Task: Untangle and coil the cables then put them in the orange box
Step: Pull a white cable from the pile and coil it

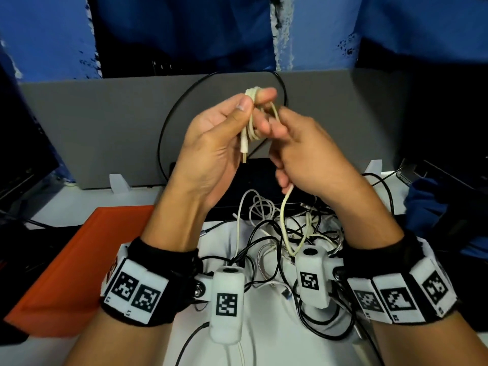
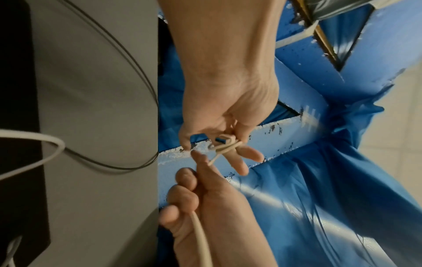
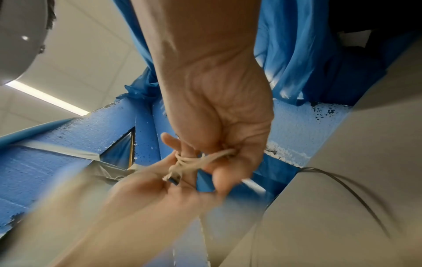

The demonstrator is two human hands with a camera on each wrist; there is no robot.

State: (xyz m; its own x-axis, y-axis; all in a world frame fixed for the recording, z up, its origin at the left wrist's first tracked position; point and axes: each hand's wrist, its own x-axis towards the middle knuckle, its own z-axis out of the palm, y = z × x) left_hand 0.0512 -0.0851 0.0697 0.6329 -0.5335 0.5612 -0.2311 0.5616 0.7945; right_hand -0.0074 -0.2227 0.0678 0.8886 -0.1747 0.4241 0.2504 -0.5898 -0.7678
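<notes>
Wrist cameras [image 1: 226,302] lowest in frame; left hand [image 1: 211,143] grip pinches cream cable coil [image 1: 252,120] at center, right hand [image 1: 309,149] grip curled around its trailing strand.

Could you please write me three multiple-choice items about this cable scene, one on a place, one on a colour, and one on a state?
1. Where is the orange box?
A. on the person's left
B. behind the grey panel
C. on the person's right

2. What colour is the cable being coiled?
A. black
B. cream
C. red

3. How is that cable?
A. fully coiled in the box
B. lying untouched
C. partly coiled, its tail hanging to the pile

Answers: 1 A, it sits beside the left hand's forearm. 2 B, its loops look cream. 3 C, the tail drops from the right hand.
</notes>
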